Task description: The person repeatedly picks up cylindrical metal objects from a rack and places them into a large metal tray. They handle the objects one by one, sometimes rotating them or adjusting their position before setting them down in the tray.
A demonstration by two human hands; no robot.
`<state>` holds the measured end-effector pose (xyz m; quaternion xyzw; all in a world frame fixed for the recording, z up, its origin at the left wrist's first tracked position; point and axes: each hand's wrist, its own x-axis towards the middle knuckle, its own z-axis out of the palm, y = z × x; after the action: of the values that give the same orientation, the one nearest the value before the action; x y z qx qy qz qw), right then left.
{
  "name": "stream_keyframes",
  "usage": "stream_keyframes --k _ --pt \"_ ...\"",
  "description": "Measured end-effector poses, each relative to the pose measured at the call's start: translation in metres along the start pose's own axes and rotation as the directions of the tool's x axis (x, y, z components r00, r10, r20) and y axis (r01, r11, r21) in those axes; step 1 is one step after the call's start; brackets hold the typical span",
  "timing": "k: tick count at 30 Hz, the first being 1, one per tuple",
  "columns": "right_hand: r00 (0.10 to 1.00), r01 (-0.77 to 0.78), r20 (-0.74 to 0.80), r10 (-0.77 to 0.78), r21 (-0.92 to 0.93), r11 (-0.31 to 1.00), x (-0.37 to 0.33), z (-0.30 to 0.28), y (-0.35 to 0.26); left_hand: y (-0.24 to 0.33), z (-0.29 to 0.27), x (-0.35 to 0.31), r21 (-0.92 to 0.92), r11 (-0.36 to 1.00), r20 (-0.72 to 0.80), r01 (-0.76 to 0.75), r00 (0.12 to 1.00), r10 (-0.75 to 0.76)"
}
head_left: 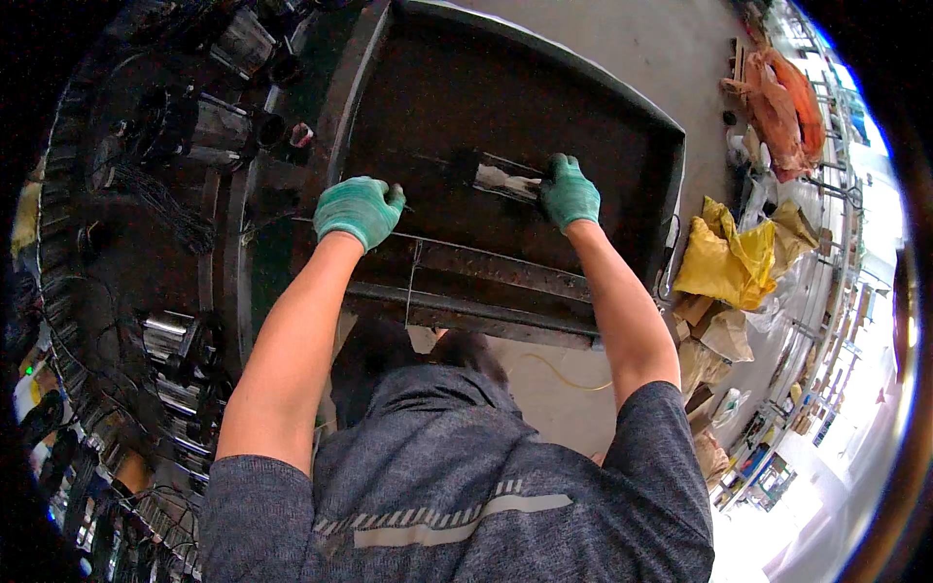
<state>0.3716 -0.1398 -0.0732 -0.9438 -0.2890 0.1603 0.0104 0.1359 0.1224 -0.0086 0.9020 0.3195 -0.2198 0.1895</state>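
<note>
Where the dark tray (466, 87) spreads before the worker, both gloved hands reach over it. Right hand (570, 192) at the right end of a pale-topped piece (503, 181), which sits about mid-tray; fingers bent downward there, though I cannot tell whether they pinch it. Left hand (358, 211) by the tray's left side, level with its near half: fingers curled in; anything inside is hidden from me. Metal parts (219, 126) far left. Yellow bag (719, 262) right, beyond the tray's rim.
</note>
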Motion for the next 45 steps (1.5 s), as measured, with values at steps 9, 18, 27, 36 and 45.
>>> stream_keyframes --k 9,18,27,36,45 --pt "0.982 0.031 -0.184 0.033 0.339 0.940 -0.037 -0.020 0.002 0.005 0.000 0.003 0.021 0.996 0.072 0.089 0.993 -0.091" --pt "0.923 -0.026 -0.331 0.195 0.451 0.892 -0.120 -0.011 0.148 0.012 0.000 0.001 0.100 0.992 0.042 0.081 0.995 -0.086" --pt "0.907 -0.140 -0.295 0.299 0.458 0.878 -0.120 0.005 0.158 0.003 0.015 0.001 0.120 0.992 -0.130 0.034 0.991 -0.018" --pt "0.903 -0.227 -0.247 0.352 0.423 0.877 -0.115 0.005 0.160 0.005 0.017 0.004 0.133 0.990 -0.153 0.048 0.988 -0.027" --pt "0.907 -0.246 -0.208 0.366 0.443 0.862 -0.115 0.007 0.162 0.004 0.017 0.004 0.129 0.991 -0.130 0.046 0.991 -0.029"
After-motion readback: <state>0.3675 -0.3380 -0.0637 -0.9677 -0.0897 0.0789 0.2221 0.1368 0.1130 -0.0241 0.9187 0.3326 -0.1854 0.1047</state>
